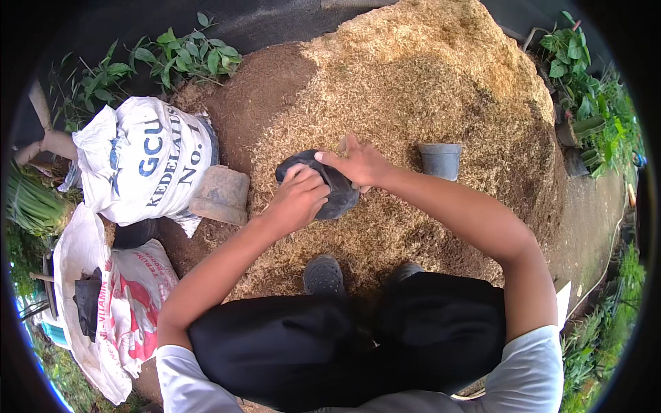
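Note:
A black plastic grow bag, smooth and slightly shiny, is held between my two hands above the pile, in front of my knees. My left hand has its fingers curled over the near left part of the bag, at its opening. On the far right side, my right hand grips the bag's edge, thumb laid over the rim and one finger raised. Its other fingers are partly hidden behind the bag. Whether anything is inside the bag cannot be seen.
A large heap of straw-coloured husks mixed with dark soil lies ahead. A grey pot rests on it. At left are a full white sack, a soil-stained pot and an open sack holding black plastic. Plants edge the area.

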### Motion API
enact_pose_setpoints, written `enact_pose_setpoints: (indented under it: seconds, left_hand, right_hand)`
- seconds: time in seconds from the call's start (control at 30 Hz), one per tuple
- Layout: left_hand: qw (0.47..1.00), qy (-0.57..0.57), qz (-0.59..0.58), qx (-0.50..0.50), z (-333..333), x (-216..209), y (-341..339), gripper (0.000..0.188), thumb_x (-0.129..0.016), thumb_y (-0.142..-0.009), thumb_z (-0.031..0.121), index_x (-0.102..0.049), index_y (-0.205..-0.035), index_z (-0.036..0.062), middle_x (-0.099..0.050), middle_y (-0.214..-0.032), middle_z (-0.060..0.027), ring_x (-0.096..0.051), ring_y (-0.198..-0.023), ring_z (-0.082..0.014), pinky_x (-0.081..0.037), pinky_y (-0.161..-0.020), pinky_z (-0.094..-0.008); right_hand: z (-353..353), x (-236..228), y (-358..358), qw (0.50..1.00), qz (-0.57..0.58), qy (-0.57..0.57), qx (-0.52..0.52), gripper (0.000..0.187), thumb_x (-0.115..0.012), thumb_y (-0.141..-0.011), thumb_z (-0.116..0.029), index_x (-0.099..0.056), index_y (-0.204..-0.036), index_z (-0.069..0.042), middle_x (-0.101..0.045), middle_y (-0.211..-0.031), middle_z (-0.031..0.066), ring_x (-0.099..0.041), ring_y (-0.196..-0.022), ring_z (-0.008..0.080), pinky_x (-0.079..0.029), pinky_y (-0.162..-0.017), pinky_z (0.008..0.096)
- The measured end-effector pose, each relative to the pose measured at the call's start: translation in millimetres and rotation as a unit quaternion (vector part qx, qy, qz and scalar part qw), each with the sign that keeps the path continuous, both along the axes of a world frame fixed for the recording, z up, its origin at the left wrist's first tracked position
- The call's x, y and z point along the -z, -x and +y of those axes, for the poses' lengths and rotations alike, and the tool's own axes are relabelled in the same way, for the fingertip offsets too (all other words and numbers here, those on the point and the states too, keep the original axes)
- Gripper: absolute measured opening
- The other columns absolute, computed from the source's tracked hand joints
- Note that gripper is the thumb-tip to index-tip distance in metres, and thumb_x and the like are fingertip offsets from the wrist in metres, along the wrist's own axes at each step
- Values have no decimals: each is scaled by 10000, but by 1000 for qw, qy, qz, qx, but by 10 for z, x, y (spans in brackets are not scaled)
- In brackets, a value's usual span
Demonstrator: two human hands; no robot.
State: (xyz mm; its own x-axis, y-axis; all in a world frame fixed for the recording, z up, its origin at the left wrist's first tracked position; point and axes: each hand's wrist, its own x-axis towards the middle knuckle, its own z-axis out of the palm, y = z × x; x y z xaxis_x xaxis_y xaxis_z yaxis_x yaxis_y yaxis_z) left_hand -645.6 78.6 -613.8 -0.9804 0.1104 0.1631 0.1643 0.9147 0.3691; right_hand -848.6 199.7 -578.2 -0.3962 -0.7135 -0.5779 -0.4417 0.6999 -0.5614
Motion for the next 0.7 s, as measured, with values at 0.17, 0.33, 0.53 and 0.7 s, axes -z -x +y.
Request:
enact_pose_setpoints:
  seconds: [0.17, 0.33, 0.53, 0.7]
  left_hand:
    - [990, 94, -79, 75, 445, -119, 33, 394, -716, -834, 50, -696, -1221, 124, -605, -1066, -82, -677, -1017, -272, -514, -933, -383]
    - [961, 136, -238, 34, 356, -139, 55, 441, -707, -840, 82, -681, -1280, 108, -706, -1024, -86, -736, -986, -275, -530, -892, -399]
    - [971, 165, -163, 55, 286, -171, 68, 315, -684, -855, 69, -704, -1167, 105, -727, -982, -71, -732, -1019, -257, -545, -899, -391]
    - [963, 143, -216, 74, 373, -192, 28, 282, -687, -848, 62, -719, -1126, 97, -752, -971, -101, -765, -947, -283, -585, -787, -439]
  right_hand:
    - [311, 22, 182, 988, 92, 45, -119, 568, -745, -924, -364, -536, -1340, -38, -749, -1074, 260, -768, -949, 414, -629, -864, 498]
    - [531, 156, 371, 976, 170, 77, -115, 484, -758, -864, -97, -547, -1299, -73, -727, -1065, 226, -746, -970, 433, -616, -828, 528]
    - [679, 161, 105, 916, 158, 290, -229, 311, -712, -887, -20, -600, -1177, -31, -684, -1118, 199, -734, -1029, 395, -611, -821, 505]
    - [400, 448, -256, 912, 180, 111, -351, 328, -701, -936, -98, -658, -1240, 16, -726, -1188, 154, -759, -1038, 355, -620, -876, 465]
